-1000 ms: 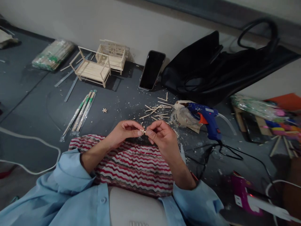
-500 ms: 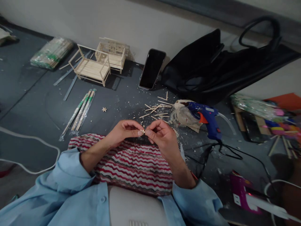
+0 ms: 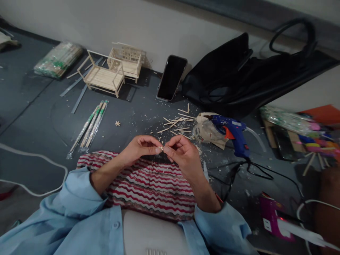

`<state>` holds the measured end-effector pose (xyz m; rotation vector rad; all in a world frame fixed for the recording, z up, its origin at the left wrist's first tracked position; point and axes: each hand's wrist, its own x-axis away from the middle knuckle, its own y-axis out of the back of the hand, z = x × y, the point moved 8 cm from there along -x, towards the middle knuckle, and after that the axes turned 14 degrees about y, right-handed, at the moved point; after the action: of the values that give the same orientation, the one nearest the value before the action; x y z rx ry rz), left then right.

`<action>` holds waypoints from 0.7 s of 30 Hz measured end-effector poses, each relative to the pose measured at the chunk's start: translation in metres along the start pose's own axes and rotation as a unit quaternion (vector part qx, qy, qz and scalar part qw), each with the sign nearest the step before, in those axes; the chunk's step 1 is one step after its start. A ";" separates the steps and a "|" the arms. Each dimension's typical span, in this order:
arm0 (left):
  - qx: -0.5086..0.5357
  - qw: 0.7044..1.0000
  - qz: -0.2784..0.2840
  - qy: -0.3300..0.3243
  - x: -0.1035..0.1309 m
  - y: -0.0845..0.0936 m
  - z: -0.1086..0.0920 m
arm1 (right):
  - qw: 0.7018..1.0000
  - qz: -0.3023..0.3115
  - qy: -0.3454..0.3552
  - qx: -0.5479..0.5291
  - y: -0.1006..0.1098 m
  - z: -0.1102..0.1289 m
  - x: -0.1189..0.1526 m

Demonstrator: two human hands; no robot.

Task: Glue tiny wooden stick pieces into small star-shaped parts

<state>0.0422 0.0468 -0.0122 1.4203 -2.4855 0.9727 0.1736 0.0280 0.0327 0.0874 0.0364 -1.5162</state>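
Note:
Between my fingertips is a small pale wooden piece (image 3: pixel 160 147), mostly covered by them. My left hand (image 3: pixel 142 148) pinches it from the left with thumb and forefinger. My right hand (image 3: pixel 182 151) is closed on its other side, thumb and forefinger together at the piece. A tiny wooden flower shape (image 3: pixel 117 123) lies on the dark table to the left. Just beyond my hands are loose thin sticks (image 3: pixel 174 123) among wood crumbs. A blue hot glue gun (image 3: pixel 234 132) rests to the right, its nozzle on a plastic-wrapped bundle (image 3: pixel 208 130).
Two miniature stick-built seats (image 3: pixel 105 75) stand at the back left, near metal rulers (image 3: pixel 79 99). Wrapped sticks (image 3: pixel 90 125) lie in front of them. A phone (image 3: pixel 172 78) leans by the wall beside a black bag (image 3: pixel 225 78). Black cable (image 3: pixel 261 170) trails at right.
My hands stay almost still, still pinching the small piece. At the far right edge, a brown shape has come further into view, covering part of the sticks there.

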 end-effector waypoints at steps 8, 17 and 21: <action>-0.004 1.000 -0.002 0.003 0.000 0.000 0.000 | 1.000 0.003 0.003 0.013 0.000 0.001 0.000; 0.011 1.000 -0.002 0.013 0.000 0.000 0.002 | 1.000 0.002 -0.004 0.015 -0.001 0.002 0.000; 0.061 0.998 0.000 0.034 -0.002 0.001 0.003 | 1.000 0.000 0.002 0.017 0.000 0.003 0.000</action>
<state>0.0431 0.0463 -0.0161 1.3958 -2.4159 1.1717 0.1738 0.0275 0.0354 0.1171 0.0134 -1.5171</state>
